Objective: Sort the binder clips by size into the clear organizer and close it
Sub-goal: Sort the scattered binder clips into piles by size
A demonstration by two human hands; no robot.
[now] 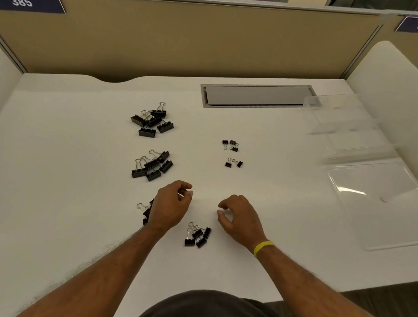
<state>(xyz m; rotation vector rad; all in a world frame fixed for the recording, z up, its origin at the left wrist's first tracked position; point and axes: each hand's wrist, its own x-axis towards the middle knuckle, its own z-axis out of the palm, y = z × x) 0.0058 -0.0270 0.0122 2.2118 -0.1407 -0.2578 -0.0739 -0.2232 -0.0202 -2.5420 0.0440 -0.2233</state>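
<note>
Left hand (171, 206) and right hand (239, 221) hovered side by side above the white desk (73, 176), knuckles up. The left fingers were curled in toward the thumb; whether they pinched anything could not be told. The right fingers were loosely curled, with a gap to the thumb and nothing seen in it. A yellow wristband (263, 248) circled the right wrist.

A medium clip pile (196, 235) lay near the two wrists, its wire handles pointing away and leftward. A half-hidden pile (143, 209) lay under the left hand. Farther off lay a second pile (152, 164) and the largest clips (152, 121), handles mostly up-left. Two small-clip groups (231, 145) (233, 162) lay right of centre.

The clear organizer (346, 125) stood open at the desk's right edge, blurred. Its lid (377, 200) lay flat toward the person, so the long axis ran far-to-near. A grey cable hatch (257, 95) lay beside it.
</note>
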